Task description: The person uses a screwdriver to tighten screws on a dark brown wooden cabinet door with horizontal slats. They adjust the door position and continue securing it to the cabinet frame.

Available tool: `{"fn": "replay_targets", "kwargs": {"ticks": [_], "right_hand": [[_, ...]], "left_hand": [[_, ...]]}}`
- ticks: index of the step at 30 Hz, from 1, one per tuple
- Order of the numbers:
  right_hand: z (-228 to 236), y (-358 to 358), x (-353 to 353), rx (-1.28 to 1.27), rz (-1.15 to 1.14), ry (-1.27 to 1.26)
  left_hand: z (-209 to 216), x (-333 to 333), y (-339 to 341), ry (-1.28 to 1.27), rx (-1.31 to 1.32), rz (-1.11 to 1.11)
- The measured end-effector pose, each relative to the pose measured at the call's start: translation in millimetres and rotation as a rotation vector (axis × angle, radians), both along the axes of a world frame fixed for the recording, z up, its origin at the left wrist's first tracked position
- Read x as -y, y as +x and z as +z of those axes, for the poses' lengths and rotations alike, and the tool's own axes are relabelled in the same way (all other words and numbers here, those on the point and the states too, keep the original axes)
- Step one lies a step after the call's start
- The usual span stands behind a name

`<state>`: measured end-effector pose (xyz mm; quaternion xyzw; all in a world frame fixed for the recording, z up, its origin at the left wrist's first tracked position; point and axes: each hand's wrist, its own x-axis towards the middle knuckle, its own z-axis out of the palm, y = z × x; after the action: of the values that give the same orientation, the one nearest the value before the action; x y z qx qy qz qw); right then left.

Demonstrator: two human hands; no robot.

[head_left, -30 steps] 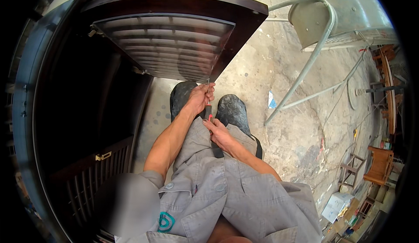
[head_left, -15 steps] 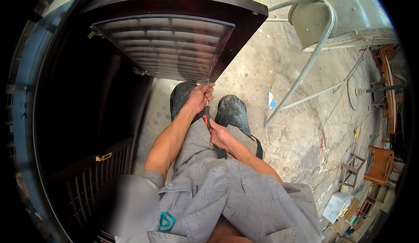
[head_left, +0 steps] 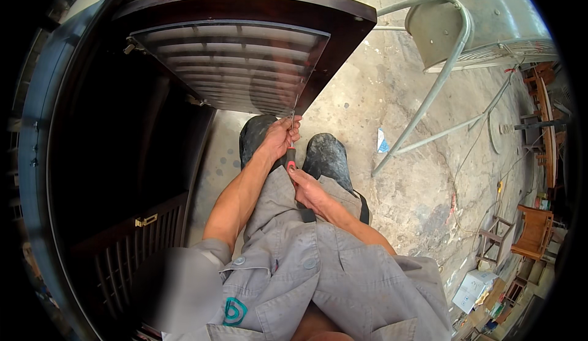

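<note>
My right hand (head_left: 311, 192) is closed round the black-and-red handle of a screwdriver (head_left: 291, 156), its thumb lying along the handle. The metal shaft points away from me, up to the lower edge of a dark wooden cabinet door (head_left: 334, 53). There my left hand (head_left: 280, 137) pinches round the shaft close to its tip, fingers against the door's edge. Whether a screw sits between those fingers is hidden. A clear panel (head_left: 236, 65) with slats behind it is set in the door, which stands swung out from the cabinet.
On the left is the dark cabinet body (head_left: 199, 157) with a brass latch piece (head_left: 146, 220) on its slatted lower door. A large metal fan (head_left: 484, 22) on a tubular stand (head_left: 422, 117) stands at the far right. Stools (head_left: 495, 237), a cardboard box (head_left: 473, 289) and cables lie farther right.
My right hand has turned slightly on the screwdriver handle, and its thumb now covers more of the red part. The left hand and the door stay where they were.
</note>
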<state>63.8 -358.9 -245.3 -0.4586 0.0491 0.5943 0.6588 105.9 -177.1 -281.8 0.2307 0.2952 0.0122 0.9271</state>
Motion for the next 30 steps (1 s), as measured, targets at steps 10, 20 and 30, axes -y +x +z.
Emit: {"fn": "replay_targets", "kwargs": {"ticks": [10, 20, 30], "right_hand": [[-13.1, -3.2, 1.7, -0.175, -0.062, 0.090], [-9.3, -1.8, 2.1, -0.089, -0.024, 0.022], [-10.3, 3.0, 3.0, -0.341, -0.053, 0.158]], "left_hand": [[1.7, 2.0, 2.8, -0.020, -0.011, 0.022], [-0.7, -1.5, 2.3, -0.021, -0.019, 0.020], [-3.2, -2.7, 4.8, -0.067, -0.011, 0.047]]}}
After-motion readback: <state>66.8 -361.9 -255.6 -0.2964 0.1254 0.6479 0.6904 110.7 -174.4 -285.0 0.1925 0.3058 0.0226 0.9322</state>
